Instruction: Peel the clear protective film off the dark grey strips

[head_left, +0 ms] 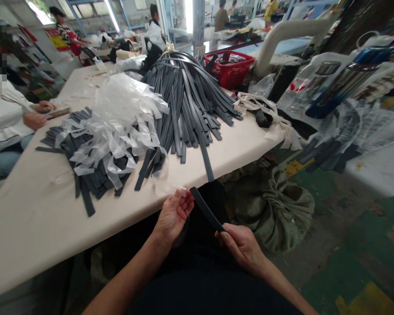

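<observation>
My right hand (pixel 241 245) is closed round the lower end of a dark grey flat strip (pixel 205 209), which slants up to the left just off the table's front edge. The strip's upper end is right beside the fingers of my left hand (pixel 175 214). Between thumb and fingers, that hand pinches a small clear plastic sleeve (pixel 183 191). Ahead on the table lies a heap of clear plastic sleeves (pixel 121 109), beside a large tied bundle of dark strips (pixel 187 100). More cut strips (pixel 88 192) lie under and in front of the plastic heap.
The pale table (pixel 39 223) has its front edge just beyond my hands. A red basket (pixel 233 72) and cloth scraps (pixel 265 109) lie at the back right. Bottles (pixel 341 83) and bagged strips (pixel 338 131) are at right, a green sack (pixel 279 210) below. A co-worker's hands (pixel 37 116) are at left.
</observation>
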Demonstrator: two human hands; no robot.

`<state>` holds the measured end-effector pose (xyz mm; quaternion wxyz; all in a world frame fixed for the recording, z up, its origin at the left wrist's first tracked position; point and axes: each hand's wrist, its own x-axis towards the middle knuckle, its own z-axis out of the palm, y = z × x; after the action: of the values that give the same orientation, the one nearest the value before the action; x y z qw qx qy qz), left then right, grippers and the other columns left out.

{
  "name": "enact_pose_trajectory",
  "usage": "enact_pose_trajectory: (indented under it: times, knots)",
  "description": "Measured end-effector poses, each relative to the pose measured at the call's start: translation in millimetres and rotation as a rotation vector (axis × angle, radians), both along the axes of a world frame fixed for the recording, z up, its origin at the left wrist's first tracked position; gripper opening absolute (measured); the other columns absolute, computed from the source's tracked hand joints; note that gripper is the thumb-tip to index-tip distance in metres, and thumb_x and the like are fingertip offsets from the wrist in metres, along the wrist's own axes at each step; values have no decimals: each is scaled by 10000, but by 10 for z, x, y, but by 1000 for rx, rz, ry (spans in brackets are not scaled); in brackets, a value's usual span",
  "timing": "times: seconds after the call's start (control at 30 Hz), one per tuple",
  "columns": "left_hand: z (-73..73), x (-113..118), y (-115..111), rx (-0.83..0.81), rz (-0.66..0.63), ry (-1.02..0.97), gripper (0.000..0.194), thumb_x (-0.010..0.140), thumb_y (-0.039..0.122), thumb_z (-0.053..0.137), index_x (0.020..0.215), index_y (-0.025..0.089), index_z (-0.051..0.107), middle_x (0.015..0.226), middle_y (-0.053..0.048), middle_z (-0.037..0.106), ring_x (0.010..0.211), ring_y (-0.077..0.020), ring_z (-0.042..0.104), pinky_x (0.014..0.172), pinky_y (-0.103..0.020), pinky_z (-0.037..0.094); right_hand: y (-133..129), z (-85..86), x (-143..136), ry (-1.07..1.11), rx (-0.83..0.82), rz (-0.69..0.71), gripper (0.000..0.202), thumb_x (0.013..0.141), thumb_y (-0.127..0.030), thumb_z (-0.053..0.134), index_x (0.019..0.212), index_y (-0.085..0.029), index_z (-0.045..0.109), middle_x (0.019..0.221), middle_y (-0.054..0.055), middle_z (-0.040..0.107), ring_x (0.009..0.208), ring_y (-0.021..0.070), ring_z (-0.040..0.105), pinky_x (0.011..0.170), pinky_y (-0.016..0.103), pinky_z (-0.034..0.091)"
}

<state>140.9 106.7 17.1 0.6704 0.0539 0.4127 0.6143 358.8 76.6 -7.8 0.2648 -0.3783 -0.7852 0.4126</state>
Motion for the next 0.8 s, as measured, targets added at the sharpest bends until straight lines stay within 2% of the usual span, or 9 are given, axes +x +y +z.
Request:
enact_pose_trajectory:
  times: [0.13,0.3,0.47,0.6,0.67,0.73,0.8]
  knots:
    - [-16,0,-2,-4,4,-12,277,682,312,863,847,171,691,838,-12,763,776,-136,714,719,-222,564,12,-19,0,-21,-16,7,420,1032,-415,320,778,-202,578,670,8,584,604,135,562,604,240,411]
    - [-5,-4,-27,21,-51,18,320,649,360,881,848,169,717,861,-32,777,793,-161,726,721,-241,573,21,-23,-16,-80,-78,16,427,1020,-426,337,777,-191,599,663,10,594,599,138,559,589,237,404]
    - [-104,122,-214,12,-173,131,358,655,388,873,889,146,753,894,-75,781,802,-166,708,742,-256,556,110,0,-149,52,-256,-1,451,1023,-429,328,777,-183,615,616,-5,590,556,131,543,570,233,405]
    - [-190,246,-348,16,-243,185,346,694,396,846,895,125,768,906,-101,776,819,-179,690,784,-282,531,121,-3,-132,74,-297,28,410,1003,-452,382,788,-187,610,684,6,604,590,143,562,582,238,432]
    - [-218,248,-357,26,-210,206,330,707,397,837,884,126,773,912,-104,773,849,-183,683,813,-286,516,16,-125,50,40,-308,52,345,984,-464,436,900,-199,639,795,26,649,699,172,612,660,252,468]
    - [-259,227,-351,23,-167,213,324,716,404,828,885,133,775,930,-105,772,884,-187,678,840,-290,503,-149,-360,327,-22,-342,35,355,973,-501,450,956,-209,652,852,40,670,771,196,627,714,266,479]
    - [-329,220,-364,2,-173,219,343,716,424,822,899,138,777,957,-112,770,910,-195,673,846,-295,492,-313,-634,603,-88,-416,-11,474,972,-573,391,828,-196,641,749,38,639,690,189,600,646,259,467]
